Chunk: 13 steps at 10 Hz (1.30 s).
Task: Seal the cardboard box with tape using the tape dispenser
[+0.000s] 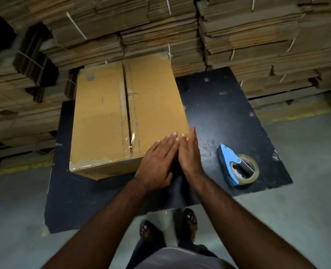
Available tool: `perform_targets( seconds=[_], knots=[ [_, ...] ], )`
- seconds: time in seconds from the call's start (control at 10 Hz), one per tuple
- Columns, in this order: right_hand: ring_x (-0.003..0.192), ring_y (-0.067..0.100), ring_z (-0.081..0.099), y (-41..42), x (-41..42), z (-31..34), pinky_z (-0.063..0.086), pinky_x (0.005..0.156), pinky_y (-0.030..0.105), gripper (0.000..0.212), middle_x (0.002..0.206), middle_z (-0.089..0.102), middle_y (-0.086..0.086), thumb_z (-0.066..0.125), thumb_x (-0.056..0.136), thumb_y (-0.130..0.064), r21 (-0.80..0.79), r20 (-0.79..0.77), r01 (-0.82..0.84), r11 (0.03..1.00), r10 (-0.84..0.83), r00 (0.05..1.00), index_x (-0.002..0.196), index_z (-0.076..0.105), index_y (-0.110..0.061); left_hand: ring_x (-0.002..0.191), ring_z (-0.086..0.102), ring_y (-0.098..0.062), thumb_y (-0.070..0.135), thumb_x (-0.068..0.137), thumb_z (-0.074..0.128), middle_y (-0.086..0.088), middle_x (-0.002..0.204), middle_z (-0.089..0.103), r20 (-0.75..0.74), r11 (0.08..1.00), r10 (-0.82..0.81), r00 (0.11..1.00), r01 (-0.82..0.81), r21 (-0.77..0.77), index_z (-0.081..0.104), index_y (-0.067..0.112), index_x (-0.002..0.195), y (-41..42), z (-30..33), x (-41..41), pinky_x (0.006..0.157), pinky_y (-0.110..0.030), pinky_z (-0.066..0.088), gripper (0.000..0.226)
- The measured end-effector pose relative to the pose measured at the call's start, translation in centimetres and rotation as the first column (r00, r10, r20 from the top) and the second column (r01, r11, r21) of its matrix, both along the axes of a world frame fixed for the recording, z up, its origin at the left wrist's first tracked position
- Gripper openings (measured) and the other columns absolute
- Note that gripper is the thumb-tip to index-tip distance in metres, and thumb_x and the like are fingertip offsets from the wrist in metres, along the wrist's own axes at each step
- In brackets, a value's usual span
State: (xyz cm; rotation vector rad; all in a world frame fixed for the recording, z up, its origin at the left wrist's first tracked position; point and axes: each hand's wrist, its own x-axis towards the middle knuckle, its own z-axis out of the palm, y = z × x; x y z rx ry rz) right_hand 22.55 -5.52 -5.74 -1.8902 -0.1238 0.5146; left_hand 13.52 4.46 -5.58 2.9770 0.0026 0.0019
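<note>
The cardboard box sits on the left of a dark table. Both hands lie flat with straight fingers at its near right corner: left hand, right hand. The blue tape dispenser lies to the right.

No text could be read. The cardboard box bore faint bluish printed marks along its centre seam and a small bluish patch near its far-left corner, all illegible.
</note>
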Motion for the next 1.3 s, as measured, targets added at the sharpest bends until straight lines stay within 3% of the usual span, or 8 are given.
perform_targets(
  seconds=[0.1,0.2,0.3,0.4,0.5,0.6,0.9,1.3],
  knots=[
    [0.145,0.024,0.028,0.0,3.0,0.1,0.022,0.114,0.028,0.062,0.161,0.024,0.009,0.033,0.105,-0.039,-0.133,-0.002,-0.126,0.983,0.127,0.992,0.158,0.011,-0.016,0.154,0.0,-0.02,0.028,0.062,0.062,-0.008,0.167,0.002,-0.038,0.999,-0.03,0.999,0.029,-0.033,0.011,0.009,0.159,0.5,0.4,0.2,0.125,-0.04,0.007,0.111],
    [0.145,0.029,0.029,0.0,3.6,0.6,0.026,0.115,0.038,0.066,0.16,0.025,0.014,0.038,0.103,-0.037,-0.271,0.248,-0.141,0.952,0.21,0.946,0.156,0.013,-0.008,0.154,0.007,-0.018,0.023,0.071,0.058,-0.006,0.166,0.01,-0.013,0.975,0.017,1.0,-0.019,-0.22,0.02,0.009,0.157,1.2,0.9,0.0,0.125,-0.041,0.01,0.096],
    [0.145,0.03,0.028,0.4,2.6,1.2,0.03,0.115,0.044,0.068,0.159,0.027,0.016,0.036,0.095,-0.038,-0.346,0.46,-0.127,0.93,0.286,0.84,0.153,0.024,-0.003,0.149,0.025,-0.022,0.025,0.089,0.052,-0.008,0.161,0.03,0.166,0.927,0.293,0.942,-0.237,-0.29,0.034,0.008,0.153,2.6,1.5,-1.6,0.121,-0.049,0.022,0.069],
    [0.148,0.029,0.019,0.8,1.8,1.4,0.028,0.114,0.045,0.069,0.161,0.021,0.015,0.038,0.096,-0.04,-0.469,0.506,-0.172,0.866,0.423,0.752,0.154,0.023,-0.006,0.143,0.034,-0.026,0.032,0.095,0.052,-0.011,0.154,0.042,0.256,0.809,0.587,0.768,-0.548,-0.211,0.042,0.009,0.147,5.6,2.7,-3.8,0.118,-0.052,0.025,0.058],
    [0.15,0.028,0.007,0.6,1.5,0.9,0.025,0.115,0.046,0.072,0.164,0.011,0.015,0.048,0.097,-0.043,-0.545,0.467,-0.207,0.812,0.5,0.729,0.155,0.022,-0.008,0.146,0.027,-0.031,0.04,0.094,0.054,-0.013,0.157,0.033,0.169,0.521,0.85,0.499,-0.843,-0.134,0.037,0.012,0.149,10.1,2.7,-6.6,0.115,-0.058,0.02,0.064],
    [0.151,0.026,0.003,0.4,1.7,0.8,0.023,0.117,0.045,0.076,0.164,0.008,0.014,0.049,0.096,-0.046,-0.572,0.463,-0.215,0.792,0.527,0.713,0.155,0.021,-0.008,0.138,0.035,-0.039,0.052,0.088,0.055,-0.021,0.15,0.04,-0.031,0.272,0.954,0.298,-0.904,-0.329,0.037,0.011,0.148,13.0,2.1,-9.3,0.109,-0.057,0.03,0.075],
    [0.15,0.031,0.012,-4.6,3.1,0.5,0.026,0.115,0.044,0.078,0.16,0.02,0.021,0.031,0.089,-0.046,-0.63,0.495,-0.122,0.767,0.518,0.697,0.15,0.028,0.002,0.136,0.034,-0.044,0.062,0.088,0.042,-0.027,0.151,0.031,-0.088,0.434,0.864,0.496,-0.822,-0.368,0.018,0.01,0.157,8.6,0.8,-9.0,0.109,-0.051,0.036,0.09],
    [0.15,0.03,0.012,-7.5,2.1,2.1,0.018,0.117,0.054,0.07,0.162,0.017,0.016,0.025,0.095,-0.045,-0.724,0.423,-0.128,0.677,0.583,0.693,0.153,0.022,-0.005,0.139,0.033,-0.042,0.049,0.099,0.048,-0.028,0.151,0.032,-0.014,0.518,0.826,0.563,-0.769,-0.374,0.02,0.006,0.156,5.0,1.2,-10.5,0.115,-0.054,0.025,0.076]
  ],
)
